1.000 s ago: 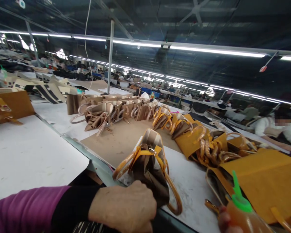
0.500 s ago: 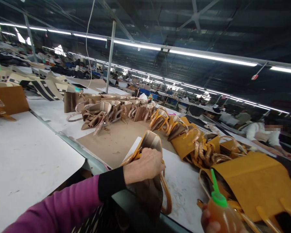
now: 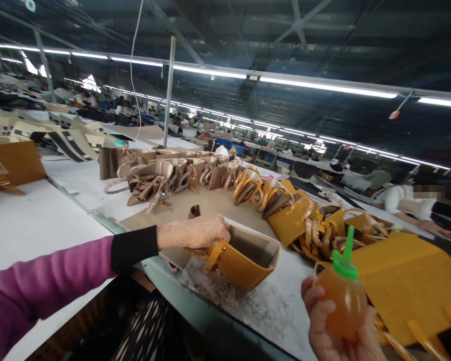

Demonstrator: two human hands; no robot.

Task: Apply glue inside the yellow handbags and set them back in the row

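Note:
My left hand (image 3: 197, 232) is closed on the rim of a mustard-yellow handbag (image 3: 244, 263). The bag lies tipped over the white table, its opening and grey-brown lining facing up and right. A buckled strap hangs at its near side, below my fingers. At the lower right, my right hand (image 3: 323, 321) is wrapped round a squeeze bottle (image 3: 344, 301) of amber liquid with a green nozzle, held upright with the tip up. Beside the bottle lies a large yellow bag (image 3: 409, 281), flap and handles toward me.
Rows of brown bags (image 3: 184, 173) and yellow bags (image 3: 300, 210) stand across the table behind my hands. Another yellow bag (image 3: 15, 163) sits on the left table. A metal pole (image 3: 169, 95) rises behind the rows. A person (image 3: 409, 203) works at far right.
My left hand has moved left and turned the handbag from hanging at the table edge to lying over the tabletop. My right hand has raised the bottle further into view.

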